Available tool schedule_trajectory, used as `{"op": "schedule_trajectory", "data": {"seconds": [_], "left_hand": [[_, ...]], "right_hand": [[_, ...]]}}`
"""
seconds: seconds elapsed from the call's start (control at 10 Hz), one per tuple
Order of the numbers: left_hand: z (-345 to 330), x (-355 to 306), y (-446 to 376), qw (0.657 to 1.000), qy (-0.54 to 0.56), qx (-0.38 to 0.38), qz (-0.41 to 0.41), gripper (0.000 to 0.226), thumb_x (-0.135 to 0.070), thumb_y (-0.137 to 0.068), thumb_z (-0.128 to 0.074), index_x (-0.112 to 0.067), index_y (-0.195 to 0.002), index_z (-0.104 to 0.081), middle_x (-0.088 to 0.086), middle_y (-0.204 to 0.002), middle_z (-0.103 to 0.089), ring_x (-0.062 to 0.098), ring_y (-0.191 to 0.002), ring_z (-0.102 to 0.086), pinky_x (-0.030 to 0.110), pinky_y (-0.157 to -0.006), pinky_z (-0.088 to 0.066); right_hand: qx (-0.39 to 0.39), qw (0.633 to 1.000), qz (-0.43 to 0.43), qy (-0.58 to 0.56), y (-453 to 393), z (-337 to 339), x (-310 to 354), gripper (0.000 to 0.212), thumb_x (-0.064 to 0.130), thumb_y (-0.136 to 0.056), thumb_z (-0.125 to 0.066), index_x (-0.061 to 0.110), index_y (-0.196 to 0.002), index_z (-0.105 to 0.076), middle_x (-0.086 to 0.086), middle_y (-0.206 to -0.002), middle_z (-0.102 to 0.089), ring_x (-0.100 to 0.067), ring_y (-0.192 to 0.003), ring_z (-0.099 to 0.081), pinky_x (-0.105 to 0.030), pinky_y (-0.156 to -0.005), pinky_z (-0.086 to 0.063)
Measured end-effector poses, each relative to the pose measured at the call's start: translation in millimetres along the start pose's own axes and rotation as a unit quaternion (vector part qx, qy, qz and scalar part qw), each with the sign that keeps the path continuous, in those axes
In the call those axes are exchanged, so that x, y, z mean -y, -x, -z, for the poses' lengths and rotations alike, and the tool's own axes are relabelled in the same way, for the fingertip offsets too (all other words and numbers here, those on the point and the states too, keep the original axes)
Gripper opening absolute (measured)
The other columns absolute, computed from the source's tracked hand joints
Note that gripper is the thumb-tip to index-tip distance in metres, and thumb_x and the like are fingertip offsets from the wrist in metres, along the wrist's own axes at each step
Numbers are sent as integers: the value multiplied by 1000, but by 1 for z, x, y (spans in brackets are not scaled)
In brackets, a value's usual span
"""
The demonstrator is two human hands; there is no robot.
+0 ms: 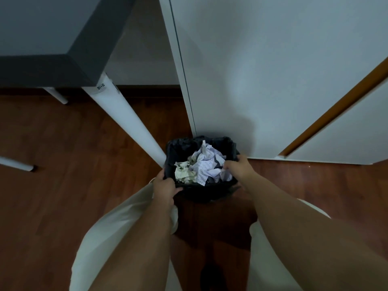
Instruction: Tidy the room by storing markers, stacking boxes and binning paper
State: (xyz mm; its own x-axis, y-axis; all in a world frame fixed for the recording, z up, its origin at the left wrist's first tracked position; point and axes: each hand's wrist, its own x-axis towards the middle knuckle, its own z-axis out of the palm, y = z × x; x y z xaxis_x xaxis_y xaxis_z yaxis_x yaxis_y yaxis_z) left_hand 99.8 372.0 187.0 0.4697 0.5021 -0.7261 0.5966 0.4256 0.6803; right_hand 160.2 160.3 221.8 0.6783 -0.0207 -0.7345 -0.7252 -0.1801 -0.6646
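Observation:
A small black bin (178, 151) lined with a dark bag stands on the wooden floor against a white door. Crumpled paper (204, 164), white and pale green, fills its inside. My left hand (164, 185) grips the bin's near-left rim. My right hand (238, 168) holds the right rim, fingers curled over the edge beside the paper. No markers or boxes are in view.
A dark grey table (52, 38) with white legs (123, 120) stands at the left, one leg reaching the floor right beside the bin. White doors (252, 70) with a brown edge (336, 108) rise behind. My legs in pale trousers (105, 238) are below.

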Motion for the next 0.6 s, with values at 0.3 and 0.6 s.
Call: {"op": "schedule_trajectory", "data": {"seconds": [0.3, 0.6], "left_hand": [[-9, 0, 13, 1000, 11, -4, 17, 48, 3, -94, -44, -18, -138, -47, 5, -117, -60, 24, -100, -60, 37, -82, -54], [-12, 24, 57, 997, -71, 4, -27, 75, -14, -84, -61, -25, -151, -28, 7, -138, -51, 28, -117, -55, 45, -99, -49]], "right_hand": [[19, 999, -21, -17, -36, 3, -16, 75, 27, -54, -62, 3, -124, -49, -23, -113, -62, -37, -100, -63, -40, -73, -50], [11, 966, 142, -217, 121, 59, 71, 33, 21, -98, -47, 20, -130, -55, -5, -124, -61, -23, -112, -57, -32, -86, -45]]}}
